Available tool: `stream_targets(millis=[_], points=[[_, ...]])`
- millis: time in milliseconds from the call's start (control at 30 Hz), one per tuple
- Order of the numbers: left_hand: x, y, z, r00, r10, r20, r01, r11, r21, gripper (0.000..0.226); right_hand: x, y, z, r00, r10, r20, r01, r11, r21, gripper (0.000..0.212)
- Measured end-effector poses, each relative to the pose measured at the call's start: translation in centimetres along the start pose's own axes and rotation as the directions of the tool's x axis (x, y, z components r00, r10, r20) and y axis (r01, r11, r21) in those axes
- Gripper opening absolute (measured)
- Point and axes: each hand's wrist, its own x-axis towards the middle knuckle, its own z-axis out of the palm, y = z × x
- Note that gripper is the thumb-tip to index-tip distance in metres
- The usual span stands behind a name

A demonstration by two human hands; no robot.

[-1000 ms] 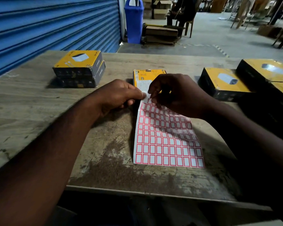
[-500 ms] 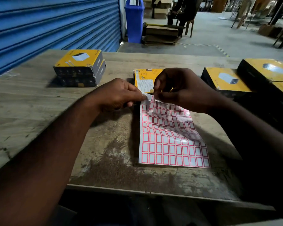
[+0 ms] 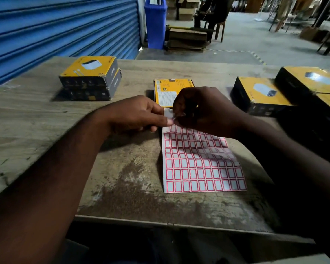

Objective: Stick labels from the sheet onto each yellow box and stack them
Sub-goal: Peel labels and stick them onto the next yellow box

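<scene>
Pinching the raised far-left corner of the label sheet [image 3: 198,164] with left hand [image 3: 137,115] and right hand [image 3: 204,109], fingertips meeting. Otherwise flat, toward the desk's [image 3: 36,121] near edge. Just beyond, one yellow box [image 3: 166,88]. Far-left, a two-box stack [image 3: 91,73], well apart; along the right edge, more yellow boxes [image 3: 261,92].

Item count
At least five yellow boxes [image 3: 259,92] are counted; one label sheet [image 3: 198,164] and one blue bin [image 3: 155,25] are recorded.
</scene>
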Motion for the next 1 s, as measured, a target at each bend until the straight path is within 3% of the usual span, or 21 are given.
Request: stream_targets(millis=[300, 567, 1000], points=[[0.6, 0.0, 1.0, 0.995, 0.021, -0.098, -0.015, 0.998, 0.06, 0.019, 0.1, 0.1, 0.0, 1.0, 0.015, -0.024, -0.014, 0.999, 0.033, 0.02], [0.6, 0.1, 1.5, 0.997, 0.023, -0.067, -0.019, 0.998, 0.063, 0.014, 0.5, 1.4, -1.0, 0.984, 0.148, -0.101, -0.112, 0.948, 0.297, 0.016], [-0.1, 0.5, 0.4, 0.989, -0.063, -0.131, 0.084, 0.983, 0.161, 0.026, 0.0, 0.6, -1.6, 0.989, 0.056, -0.136, -0.054, 0.998, 0.021, 0.021]])
